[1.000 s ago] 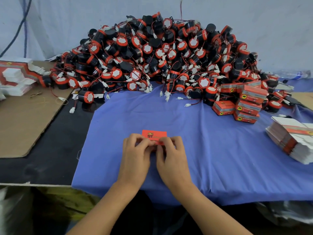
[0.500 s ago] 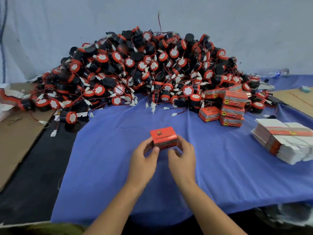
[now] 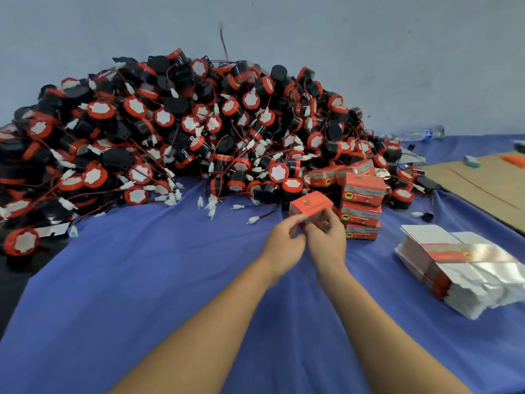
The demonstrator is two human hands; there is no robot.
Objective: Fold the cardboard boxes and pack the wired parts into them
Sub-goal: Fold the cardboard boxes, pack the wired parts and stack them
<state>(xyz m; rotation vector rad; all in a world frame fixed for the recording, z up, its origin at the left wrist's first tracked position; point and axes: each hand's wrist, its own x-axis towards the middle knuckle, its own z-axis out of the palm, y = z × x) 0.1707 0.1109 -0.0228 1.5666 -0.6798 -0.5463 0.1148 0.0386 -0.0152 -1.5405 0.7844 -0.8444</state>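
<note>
A small folded red cardboard box (image 3: 310,206) is held above the blue cloth (image 3: 142,280), close to the stack of packed red boxes (image 3: 362,204). My left hand (image 3: 285,241) pinches its near left edge, and my right hand (image 3: 326,238) grips it from the right and below. A big heap of black and red round wired parts (image 3: 184,132) with white connectors fills the back of the table. A bundle of flat unfolded boxes (image 3: 466,268) lies at the right.
A brown cardboard sheet (image 3: 483,180) lies at the far right with a small teal item (image 3: 471,161) on it. A plastic bottle (image 3: 423,134) lies by the grey wall. Loose white connectors (image 3: 210,204) trail onto the cloth.
Both hands have carried the folded box from the middle of the cloth up and to the right, toward the stack of packed boxes. The view has swung right as well.
</note>
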